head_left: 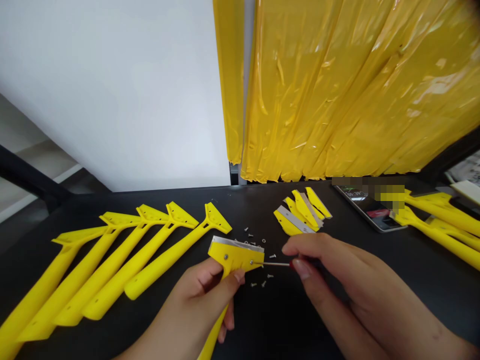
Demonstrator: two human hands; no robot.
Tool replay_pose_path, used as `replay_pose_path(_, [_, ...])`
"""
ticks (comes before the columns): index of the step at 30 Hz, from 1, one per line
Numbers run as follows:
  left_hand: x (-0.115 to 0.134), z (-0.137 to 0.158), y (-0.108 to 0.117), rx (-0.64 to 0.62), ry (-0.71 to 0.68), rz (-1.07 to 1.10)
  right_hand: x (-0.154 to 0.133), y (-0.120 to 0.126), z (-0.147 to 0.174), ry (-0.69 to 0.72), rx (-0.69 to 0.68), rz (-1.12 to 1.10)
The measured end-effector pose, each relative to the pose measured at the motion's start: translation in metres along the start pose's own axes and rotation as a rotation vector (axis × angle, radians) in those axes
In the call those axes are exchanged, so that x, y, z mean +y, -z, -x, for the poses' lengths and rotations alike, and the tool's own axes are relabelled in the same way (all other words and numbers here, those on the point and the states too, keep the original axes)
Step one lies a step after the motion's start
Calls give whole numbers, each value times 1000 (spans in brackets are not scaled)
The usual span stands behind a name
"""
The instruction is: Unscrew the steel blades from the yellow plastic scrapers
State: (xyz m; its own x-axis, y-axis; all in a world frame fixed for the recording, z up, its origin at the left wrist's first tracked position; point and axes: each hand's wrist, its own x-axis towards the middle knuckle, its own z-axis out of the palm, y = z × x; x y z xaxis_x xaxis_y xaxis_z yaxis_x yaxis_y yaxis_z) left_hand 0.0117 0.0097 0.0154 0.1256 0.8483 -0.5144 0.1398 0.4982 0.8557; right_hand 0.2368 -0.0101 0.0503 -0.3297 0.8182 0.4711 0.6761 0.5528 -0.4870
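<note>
"Near the middle of the desk (270, 325), what have you got between your fingers?"

"Your left hand (204, 295) grips a bright yellow plastic scraper (232, 260), thumb on the near edge of its flared head, other fingers wrapped behind. Your right hand (345, 280) pinches a thin metal-shafted screwdriver (275, 264) by its red handle, though you hide most of that handle."

"How far along are you?"

"Your scraper looks well advanced: plate and blade seem seated. You have one silver screw (226, 257) at the left, and your screwdriver's tip meets a second silver screw (251, 262) at the right. Whether either is tight, you can't tell from this view."

"And what have you left?"

"On your left, five yellow plastic handles (167, 257) lie slanted in a row, their heads bare, with holes showing. On the far side, right of centre, you have loose yellow plastic plates (304, 210) and flat grey metal blades (296, 220), with small silver screws (272, 256) scattered just beside your scraper. By that count, much seems undone. How complete the long yellow plastic pieces (435, 237) by the flat phone (360, 202) at far right are, you can't judge."

"How does your scraper look?"

"Tilted, its handle running toward you, a shiny silver blade strip (237, 243) along the head's far edge."
</note>
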Motion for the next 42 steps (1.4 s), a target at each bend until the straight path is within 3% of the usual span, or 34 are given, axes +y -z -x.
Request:
replay_pose_path(17, [2,1,0,-11,4,-5,-1,3,-2,64,-49,22])
replay_pose_path(31, [-2,0,2,-18,-14,-26,-4,0,0,18,14,39])
replay_pose_path(42, [3,-1,1,-34,21,-12,-2,-1,-1,61,-20,83])
